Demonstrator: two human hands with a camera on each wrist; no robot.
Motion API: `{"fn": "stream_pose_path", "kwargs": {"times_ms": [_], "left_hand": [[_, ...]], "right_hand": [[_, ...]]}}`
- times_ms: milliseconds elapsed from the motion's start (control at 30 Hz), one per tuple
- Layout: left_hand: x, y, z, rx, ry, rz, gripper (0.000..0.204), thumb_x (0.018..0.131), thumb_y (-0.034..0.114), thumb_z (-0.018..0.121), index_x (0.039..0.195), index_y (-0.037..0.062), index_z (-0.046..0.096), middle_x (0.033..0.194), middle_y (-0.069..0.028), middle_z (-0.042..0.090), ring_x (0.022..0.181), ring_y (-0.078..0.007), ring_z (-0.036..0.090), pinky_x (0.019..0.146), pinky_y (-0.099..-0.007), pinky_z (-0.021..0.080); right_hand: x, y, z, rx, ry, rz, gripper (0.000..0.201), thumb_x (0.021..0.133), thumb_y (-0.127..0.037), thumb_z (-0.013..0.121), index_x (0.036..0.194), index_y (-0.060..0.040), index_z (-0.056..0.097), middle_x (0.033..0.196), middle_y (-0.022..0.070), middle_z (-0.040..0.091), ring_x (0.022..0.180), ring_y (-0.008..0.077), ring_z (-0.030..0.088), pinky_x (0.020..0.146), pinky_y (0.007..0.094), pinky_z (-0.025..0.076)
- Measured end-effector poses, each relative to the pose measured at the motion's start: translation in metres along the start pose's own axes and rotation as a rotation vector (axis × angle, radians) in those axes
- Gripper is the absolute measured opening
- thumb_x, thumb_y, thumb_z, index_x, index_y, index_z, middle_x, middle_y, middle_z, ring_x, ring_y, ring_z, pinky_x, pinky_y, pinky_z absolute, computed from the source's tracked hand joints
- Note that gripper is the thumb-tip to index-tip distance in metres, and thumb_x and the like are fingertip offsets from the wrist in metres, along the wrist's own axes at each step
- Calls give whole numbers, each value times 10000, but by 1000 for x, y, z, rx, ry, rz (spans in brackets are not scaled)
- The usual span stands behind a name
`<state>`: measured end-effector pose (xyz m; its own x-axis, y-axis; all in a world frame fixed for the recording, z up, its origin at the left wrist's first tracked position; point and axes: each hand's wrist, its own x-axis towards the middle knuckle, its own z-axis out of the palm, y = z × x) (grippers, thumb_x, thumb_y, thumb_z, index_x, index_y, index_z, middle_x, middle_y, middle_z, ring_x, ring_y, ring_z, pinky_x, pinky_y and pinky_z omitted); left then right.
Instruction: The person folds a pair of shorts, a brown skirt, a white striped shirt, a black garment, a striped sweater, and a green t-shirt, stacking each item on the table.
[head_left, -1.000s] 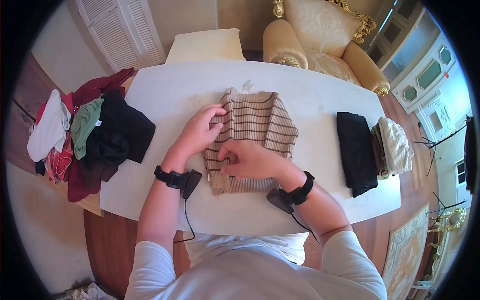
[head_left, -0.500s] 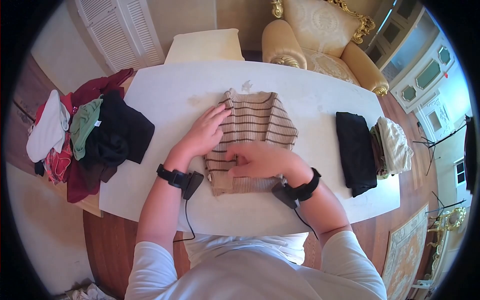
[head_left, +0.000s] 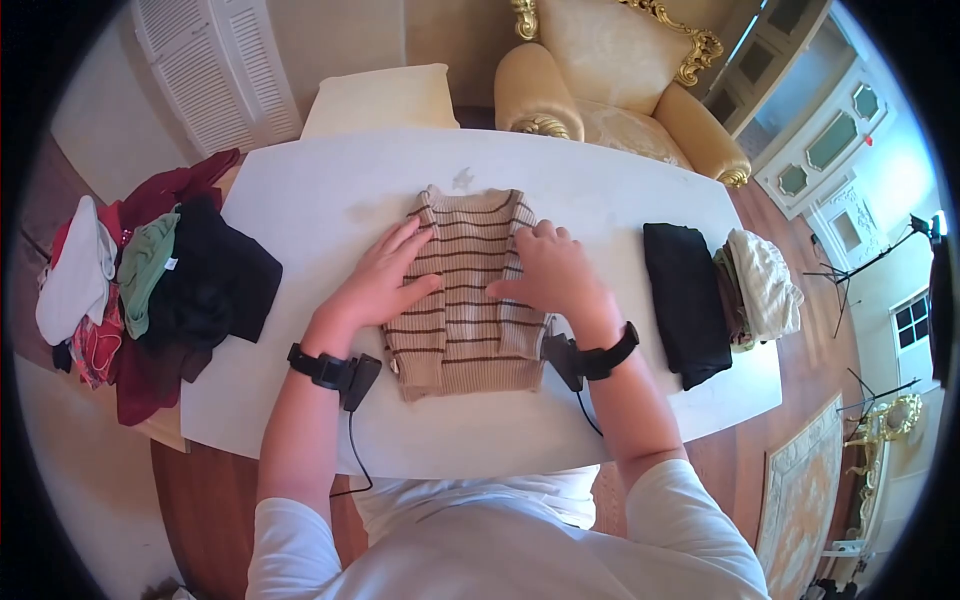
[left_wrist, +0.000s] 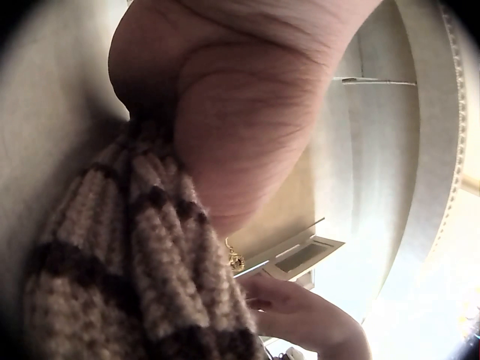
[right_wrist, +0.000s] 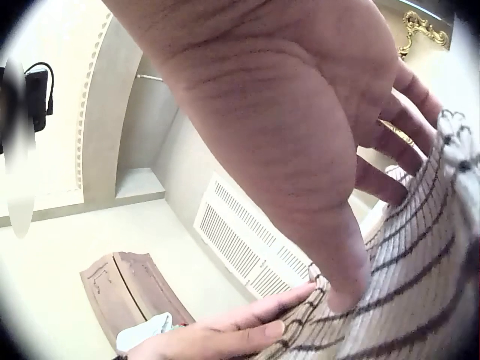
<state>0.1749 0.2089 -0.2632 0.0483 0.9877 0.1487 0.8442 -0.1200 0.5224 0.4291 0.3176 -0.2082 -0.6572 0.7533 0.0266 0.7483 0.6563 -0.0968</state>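
A beige knit sweater with brown stripes [head_left: 475, 300] lies on the white table, sleeves folded in over its front, collar away from the body. On its left edge rests the left hand [head_left: 378, 278], fingers spread and thumb on the knit. The right hand [head_left: 560, 270] touches the upper right side, fingers spread and slightly bent, thumb pointing inward. Ribbed knit [left_wrist: 97, 277] shows under the left palm in the left wrist view. In the right wrist view, the right hand's thumb and fingertips touch the striped fabric [right_wrist: 412, 277].
A loose heap of clothes [head_left: 150, 270] lies at the table's left end. Folded black cloth [head_left: 687, 305] and a folded cream garment [head_left: 762, 285] sit at the right. Beyond the far edge stand a pale stool [head_left: 385, 98] and a gold armchair [head_left: 620, 80].
The right hand has moved from the sweater's lower middle to its upper right side, uncovering the front. The left hand stays at the left edge, thumb now further out. The head view has shifted slightly.
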Motion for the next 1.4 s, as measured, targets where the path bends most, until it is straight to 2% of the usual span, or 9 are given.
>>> {"fn": "stream_pose_path", "kwargs": {"times_ms": [400,600,700,900,1000,1100,1200,1300,1400], "left_hand": [[0,-5,3,30,19,28,766,990,469,668,1569,30,426,1666,-232,344,1550,-395,308,1270,-442,268],[-1,-2,2,8,26,14,754,988,458,670,1562,29,435,1660,-234,351,1550,-388,311,1268,-437,273],[-1,-4,3,15,35,35,749,987,451,673,1560,28,439,1660,-231,354,1550,-384,312,1266,-435,275],[-2,-3,3,11,32,18,744,991,445,670,1559,25,439,1666,-220,350,1552,-381,309,1267,-429,275],[-2,-1,3,13,54,9,732,974,435,695,1538,26,471,1637,-211,396,1523,-380,356,1253,-430,306],[-4,8,-6,22,45,-4,764,905,429,780,1498,25,518,1595,-197,450,1478,-377,415,1229,-432,348],[-5,31,-27,23,-95,-171,804,819,365,878,1484,64,544,1577,-173,470,1446,-371,456,1205,-427,385],[-6,44,-39,11,-120,-267,846,783,334,906,1489,55,533,1598,-182,452,1478,-366,428,1216,-432,376],[-8,16,-15,-17,133,25,853,801,321,890,1515,56,506,1644,-196,396,1536,-368,355,1246,-437,337]], "right_hand": [[-4,-11,-5,-40,-76,14,295,820,-252,699,978,-13,768,1159,193,688,1124,389,648,982,498,534],[-19,-19,-18,9,-88,-138,265,829,-218,687,962,-5,773,1160,152,694,1135,374,642,995,479,527],[-21,-22,-14,-16,-131,-158,282,847,-224,692,1007,-2,764,1170,161,691,1141,379,637,1003,475,524],[-8,-4,-6,149,-101,-102,374,857,-202,751,1178,-15,702,1305,159,651,1190,390,620,1037,483,505],[-3,8,-6,127,4,-151,544,869,-219,787,1349,-43,599,1388,183,602,1330,392,563,1075,525,497],[2,16,3,107,121,-191,747,853,-223,800,1514,-79,485,1608,198,425,1477,440,417,1168,529,428],[4,19,4,192,-59,-175,874,822,-183,809,1591,-97,403,1694,170,321,1546,457,300,1250,494,343],[10,23,3,201,-246,-166,899,832,-233,812,1610,-109,380,1705,157,304,1552,476,269,1260,492,327],[15,31,13,157,-143,-265,889,875,-322,786,1625,-114,355,1715,148,288,1548,486,272,1256,510,325]]}}
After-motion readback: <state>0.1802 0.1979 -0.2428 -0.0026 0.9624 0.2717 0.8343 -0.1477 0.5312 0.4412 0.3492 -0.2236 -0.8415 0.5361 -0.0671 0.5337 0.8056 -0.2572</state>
